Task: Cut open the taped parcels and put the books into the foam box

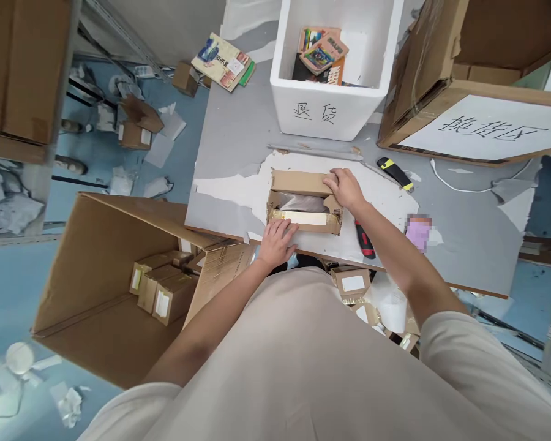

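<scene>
A small cardboard box [305, 222] stands open on the table before me, its flap folded up at the back. Inside it lies a greyish plastic-wrapped item [303, 203], its kind not clear. My left hand [277, 243] holds the box's front left corner, fingers bent over the front edge beside a pale label. At the back right, my right hand [346, 188] grips the upper flap and corner. A red and black utility knife [364, 239] lies to the right of the box. Further right lies a yellow and black cutter [395, 174].
A white foam box [330, 110] with several books stands behind. At right back is a large labelled carton [487, 131]. Books [223, 61] lie at the left back. A big open carton [96, 257] with small boxes stands left. A white cable [463, 188] lies right.
</scene>
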`<action>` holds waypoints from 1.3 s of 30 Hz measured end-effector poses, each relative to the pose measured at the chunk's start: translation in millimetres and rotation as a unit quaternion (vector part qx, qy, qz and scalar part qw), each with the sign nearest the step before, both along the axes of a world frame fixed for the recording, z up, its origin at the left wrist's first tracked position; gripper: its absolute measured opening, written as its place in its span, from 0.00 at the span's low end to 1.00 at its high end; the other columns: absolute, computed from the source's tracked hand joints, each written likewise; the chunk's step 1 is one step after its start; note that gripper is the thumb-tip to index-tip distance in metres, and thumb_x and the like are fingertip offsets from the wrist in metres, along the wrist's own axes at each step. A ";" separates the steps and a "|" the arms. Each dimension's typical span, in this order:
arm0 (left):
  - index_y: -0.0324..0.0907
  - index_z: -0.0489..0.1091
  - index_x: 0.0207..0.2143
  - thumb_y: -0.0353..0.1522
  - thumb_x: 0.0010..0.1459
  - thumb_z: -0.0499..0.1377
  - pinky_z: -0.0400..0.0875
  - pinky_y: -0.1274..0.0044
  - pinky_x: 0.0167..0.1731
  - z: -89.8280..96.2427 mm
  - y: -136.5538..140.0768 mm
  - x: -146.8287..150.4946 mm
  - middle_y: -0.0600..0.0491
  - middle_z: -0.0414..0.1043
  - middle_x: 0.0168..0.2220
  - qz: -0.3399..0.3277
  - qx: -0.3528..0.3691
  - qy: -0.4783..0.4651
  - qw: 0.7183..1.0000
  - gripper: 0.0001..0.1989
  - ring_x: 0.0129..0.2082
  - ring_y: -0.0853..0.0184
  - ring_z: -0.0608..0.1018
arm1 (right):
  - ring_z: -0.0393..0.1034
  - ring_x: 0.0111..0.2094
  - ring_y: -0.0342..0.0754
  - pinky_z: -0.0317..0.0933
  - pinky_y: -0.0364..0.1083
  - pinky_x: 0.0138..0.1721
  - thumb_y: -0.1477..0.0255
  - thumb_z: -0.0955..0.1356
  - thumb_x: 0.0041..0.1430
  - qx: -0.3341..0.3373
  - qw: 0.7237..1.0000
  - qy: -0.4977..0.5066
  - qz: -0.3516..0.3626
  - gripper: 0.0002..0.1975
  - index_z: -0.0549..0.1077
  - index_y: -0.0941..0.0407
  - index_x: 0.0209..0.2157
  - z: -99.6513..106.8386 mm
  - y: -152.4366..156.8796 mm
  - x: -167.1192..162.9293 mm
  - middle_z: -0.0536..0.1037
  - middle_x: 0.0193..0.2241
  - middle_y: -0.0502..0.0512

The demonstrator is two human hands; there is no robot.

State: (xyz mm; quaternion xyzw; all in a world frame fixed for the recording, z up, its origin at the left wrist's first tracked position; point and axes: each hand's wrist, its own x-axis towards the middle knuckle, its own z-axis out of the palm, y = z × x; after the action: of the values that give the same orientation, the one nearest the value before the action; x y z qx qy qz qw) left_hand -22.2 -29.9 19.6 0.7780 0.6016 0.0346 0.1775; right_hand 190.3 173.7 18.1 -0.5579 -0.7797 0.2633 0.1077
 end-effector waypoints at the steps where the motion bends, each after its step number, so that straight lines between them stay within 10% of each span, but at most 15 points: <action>1: 0.41 0.58 0.62 0.43 0.57 0.56 0.56 0.59 0.57 3.3 6.1 -4.7 0.39 0.59 0.61 -0.001 -0.001 -0.001 1.000 0.32 0.61 0.50 0.62 | 0.62 0.52 0.59 0.56 0.60 0.54 0.61 0.59 0.64 0.038 0.999 0.005 -0.009 0.24 0.64 0.58 0.57 1.8 -9.2 1.5 0.69 0.51 0.66; 4: 0.40 0.55 0.63 0.52 0.50 0.60 0.55 0.58 0.57 15.6 31.4 -30.7 0.37 0.55 0.63 -0.005 0.013 -0.008 1.000 0.44 0.62 0.46 0.59 | 0.58 0.56 0.59 0.48 0.62 0.59 0.67 0.58 0.65 0.126 0.990 -0.014 0.061 0.22 0.63 0.58 0.58 19.4 -45.5 6.8 0.67 0.53 0.67; 8: 0.34 0.43 0.67 0.58 0.35 0.65 0.46 0.57 0.62 24.6 73.0 -77.2 0.33 0.41 0.68 -0.085 0.015 -0.028 0.996 0.65 0.67 0.42 0.47 | 0.63 0.52 0.59 0.52 0.58 0.57 0.65 0.63 0.63 0.075 0.961 -0.102 0.248 0.25 0.63 0.62 0.58 44.0 -82.0 4.3 0.70 0.51 0.67; 15: 0.33 0.37 0.68 0.52 0.39 0.66 0.40 0.59 0.64 8.5 100.2 -99.2 0.35 0.39 0.68 -0.104 -0.035 -0.011 0.994 0.63 0.68 0.47 0.46 | 0.66 0.43 0.55 0.55 0.56 0.52 0.78 0.59 0.63 0.106 0.951 -0.191 0.219 0.15 0.72 0.59 0.46 32.1 -128.8 1.7 0.74 0.39 0.64; 20: 0.33 0.37 0.68 0.48 0.41 0.65 0.41 0.62 0.64 3.2 96.5 -94.5 0.36 0.38 0.69 -0.106 -0.035 -0.014 0.994 0.60 0.68 0.52 0.48 | 0.62 0.52 0.60 0.56 0.59 0.55 0.72 0.61 0.63 0.100 0.969 -0.118 0.192 0.17 0.70 0.63 0.50 15.7 -179.8 6.7 0.70 0.49 0.69; 25: 0.34 0.43 0.67 0.42 0.41 0.65 0.46 0.58 0.62 27.5 102.1 -99.2 0.36 0.41 0.68 -0.140 -0.052 0.037 0.988 0.55 0.68 0.49 0.48 | 0.69 0.48 0.53 0.63 0.54 0.50 0.72 0.55 0.66 -0.009 0.987 -0.042 0.154 0.19 0.72 0.56 0.49 41.5 -147.5 11.1 0.75 0.45 0.62; 31: 0.39 0.72 0.43 0.29 0.55 0.52 0.63 0.64 0.48 65.1 103.0 -68.2 0.43 0.75 0.42 -0.124 0.017 0.062 0.990 0.15 0.44 0.55 0.76 | 0.72 0.45 0.54 0.64 0.48 0.41 0.73 0.63 0.61 -0.052 0.952 -0.221 0.204 0.18 0.72 0.52 0.52 79.0 -85.2 -17.9 0.76 0.46 0.58; 35: 0.39 0.74 0.41 0.35 0.53 0.58 0.62 0.66 0.47 61.7 109.9 -33.1 0.42 0.75 0.43 -0.257 0.009 0.060 0.964 0.14 0.46 0.55 0.75 | 0.72 0.42 0.58 0.64 0.51 0.37 0.69 0.70 0.54 -0.039 0.915 -0.339 0.213 0.20 0.73 0.57 0.50 75.3 -80.7 -46.6 0.73 0.46 0.65; 39: 0.37 0.74 0.45 0.38 0.45 0.63 0.50 0.59 0.57 58.1 117.1 -16.5 0.39 0.73 0.45 -0.249 0.006 0.144 0.958 0.24 0.48 0.50 0.72 | 0.66 0.48 0.60 0.64 0.51 0.37 0.67 0.69 0.55 0.006 0.916 -0.367 0.161 0.23 0.69 0.59 0.52 70.8 -95.0 -52.5 0.68 0.50 0.69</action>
State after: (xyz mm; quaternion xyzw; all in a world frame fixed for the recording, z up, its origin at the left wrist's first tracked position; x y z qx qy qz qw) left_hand -38.7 87.3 77.7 0.9011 0.4076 -0.1192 0.0877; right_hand 137.9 78.7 88.9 -0.4816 -0.8452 0.0489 -0.2266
